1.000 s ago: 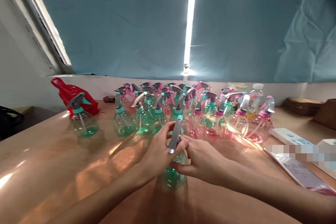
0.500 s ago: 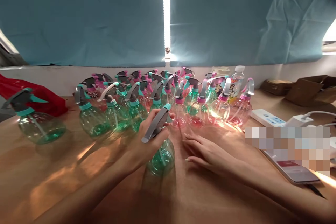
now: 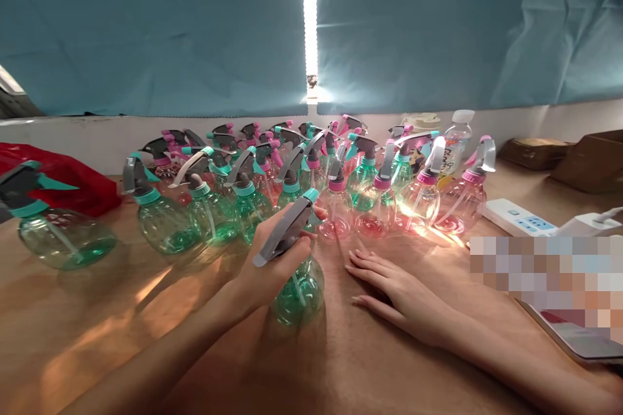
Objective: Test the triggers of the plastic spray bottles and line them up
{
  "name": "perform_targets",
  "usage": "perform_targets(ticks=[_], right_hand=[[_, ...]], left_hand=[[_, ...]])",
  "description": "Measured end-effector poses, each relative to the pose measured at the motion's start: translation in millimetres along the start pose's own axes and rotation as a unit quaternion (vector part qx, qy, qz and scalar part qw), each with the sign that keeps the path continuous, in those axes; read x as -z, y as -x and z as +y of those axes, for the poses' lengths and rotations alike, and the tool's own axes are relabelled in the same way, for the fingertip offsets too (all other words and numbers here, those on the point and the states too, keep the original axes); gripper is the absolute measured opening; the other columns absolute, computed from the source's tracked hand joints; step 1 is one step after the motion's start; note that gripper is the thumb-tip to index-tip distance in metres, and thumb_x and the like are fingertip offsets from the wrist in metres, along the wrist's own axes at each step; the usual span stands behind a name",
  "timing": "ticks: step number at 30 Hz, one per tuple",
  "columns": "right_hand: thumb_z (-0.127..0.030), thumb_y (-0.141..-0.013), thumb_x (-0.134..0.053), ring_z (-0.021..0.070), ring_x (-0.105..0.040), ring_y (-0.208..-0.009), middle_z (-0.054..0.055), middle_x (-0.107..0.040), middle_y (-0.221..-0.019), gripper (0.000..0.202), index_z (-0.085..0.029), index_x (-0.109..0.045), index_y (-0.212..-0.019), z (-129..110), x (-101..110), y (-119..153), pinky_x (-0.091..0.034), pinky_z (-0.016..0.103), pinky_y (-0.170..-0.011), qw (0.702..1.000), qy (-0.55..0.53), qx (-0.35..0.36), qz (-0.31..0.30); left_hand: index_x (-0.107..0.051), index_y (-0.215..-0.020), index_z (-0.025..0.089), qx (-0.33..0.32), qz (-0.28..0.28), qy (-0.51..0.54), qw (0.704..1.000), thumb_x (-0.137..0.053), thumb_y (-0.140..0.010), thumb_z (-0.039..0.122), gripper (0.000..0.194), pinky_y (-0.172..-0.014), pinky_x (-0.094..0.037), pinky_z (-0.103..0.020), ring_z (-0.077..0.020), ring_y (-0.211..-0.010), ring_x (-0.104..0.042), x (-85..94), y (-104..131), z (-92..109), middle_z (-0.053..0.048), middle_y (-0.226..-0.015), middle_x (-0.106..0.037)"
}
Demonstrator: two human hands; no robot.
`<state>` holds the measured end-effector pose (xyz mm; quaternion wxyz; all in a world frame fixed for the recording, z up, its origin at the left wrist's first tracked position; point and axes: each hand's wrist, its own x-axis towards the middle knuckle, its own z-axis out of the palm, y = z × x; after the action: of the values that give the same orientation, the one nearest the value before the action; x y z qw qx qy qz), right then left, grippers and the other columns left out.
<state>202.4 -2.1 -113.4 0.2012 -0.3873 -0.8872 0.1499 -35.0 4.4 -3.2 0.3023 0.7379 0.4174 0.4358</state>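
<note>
My left hand (image 3: 272, 253) is closed around the neck of a green spray bottle (image 3: 299, 298), just below its grey trigger head. This bottle stands on the brown table (image 3: 370, 369), and a dip tube shows through its clear body. To the right, my right hand (image 3: 389, 285) lies flat on the table with its fingers stretched out, holding nothing. Just beyond its fingertips stand pink spray bottles (image 3: 374, 214) with magenta collars. Behind my left hand are green spray bottles (image 3: 253, 211) with turquoise collars.
Several more spray bottles crowd the back. One green spray bottle (image 3: 63, 240) stands apart at left, by a red plastic bag (image 3: 97, 188). At right are a drink bottle (image 3: 455, 142), a white power strip (image 3: 518, 217), a phone (image 3: 579, 337) and a cardboard box (image 3: 591, 162).
The camera view has shifted slightly, so things at the sides sit further outward. My left hand keeps its hold on the green spray bottle; my right hand stays flat on the table.
</note>
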Motion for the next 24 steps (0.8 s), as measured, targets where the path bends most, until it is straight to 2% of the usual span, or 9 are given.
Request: perform_targets(ticks=[4,11,16,21,24], right_hand=[[-0.047,-0.097,-0.047,0.0291,-0.037,-0.139,0.013,-0.045,-0.147,0.054,-0.015,-0.05,-0.14,-0.1,0.5,-0.5,-0.035,0.051,-0.113,1.0,-0.001,-0.004,0.0],[-0.046,-0.097,-0.046,0.0286,-0.038,-0.138,0.013,-0.047,-0.146,0.052,-0.014,-0.052,-0.138,-2.7,-2.2,-14.2,-0.036,0.05,-0.112,1.0,0.013,0.012,0.007],[-0.046,-0.095,-0.05,0.0287,-0.045,-0.134,0.014,-0.053,-0.141,0.051,-0.015,-0.055,-0.135,-3.7,-7.7,-28.4,-0.035,0.051,-0.113,0.999,0.007,0.02,0.024],[-0.043,-0.095,-0.053,0.0288,-0.046,-0.133,0.013,-0.058,-0.136,0.044,-0.017,-0.061,-0.129,-3.4,-8.8,-32.3,-0.038,0.049,-0.111,0.999,-0.004,0.031,0.037],[-0.042,-0.095,-0.052,0.0289,-0.046,-0.133,0.013,-0.057,-0.137,0.044,-0.017,-0.06,-0.13,-3.4,-8.7,-31.4,-0.037,0.05,-0.111,0.999,-0.004,0.034,0.036]], left_hand=[[-0.063,-0.104,0.022,0.007,-0.003,-0.027,1.0,-0.047,-0.08,0.02,0.029,-0.062,-0.045,-0.029,-0.0145,-0.064,-0.054,0.2,0.3,3.8,0.0,-0.08,-0.061],[-0.061,-0.102,0.02,0.012,-0.015,0.003,1.0,-0.047,-0.081,0.021,0.025,-0.058,-0.039,-0.028,-0.0139,-0.062,-0.049,0.4,-1.0,0.7,0.003,-0.071,-0.05],[-0.059,-0.103,0.021,0.001,-0.013,-0.021,1.0,-0.046,-0.082,0.021,0.025,-0.059,-0.038,-0.028,-0.0124,-0.058,-0.043,1.6,0.0,1.1,0.003,-0.072,-0.05],[-0.056,-0.095,0.023,-0.004,-0.011,-0.045,0.999,-0.046,-0.082,0.024,0.016,-0.059,-0.04,-0.028,-0.0143,-0.06,-0.048,2.8,-0.7,-0.8,0.004,-0.067,-0.044],[-0.05,-0.083,0.022,-0.001,0.004,-0.08,0.997,-0.045,-0.083,0.025,0.006,-0.061,-0.044,-0.029,-0.0152,-0.064,-0.053,2.6,0.8,0.1,0.003,-0.068,-0.046]])
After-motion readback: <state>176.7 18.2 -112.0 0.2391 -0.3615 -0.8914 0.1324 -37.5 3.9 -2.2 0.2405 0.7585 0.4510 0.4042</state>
